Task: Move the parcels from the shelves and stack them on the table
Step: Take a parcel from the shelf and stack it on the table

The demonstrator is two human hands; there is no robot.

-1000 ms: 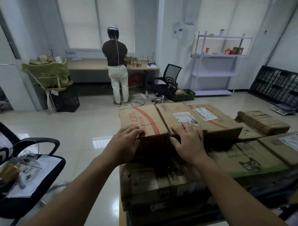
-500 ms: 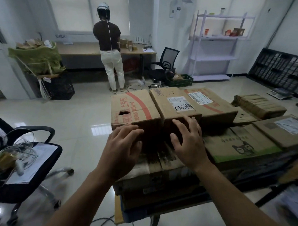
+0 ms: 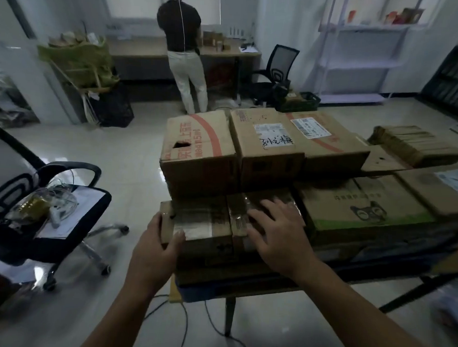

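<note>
Already well along, I judge. The left grip clasps the near corner of a low box, thumb on top. The right grip lies flat on its lid, fingers spread. The box sits on the bench. Just beyond both grips more parcels are stacked. Farthest off, the shelf looks nearly bare.

— Near left corner of the table?
— Low taped brown box, lying flat.
— Behind it?
— Red-striped box with a torn hole, upright, touching a labelled box with handwriting.
— To the right?
— Cat-print box, green-edged, flat. White shelves far back against the wall.
</note>
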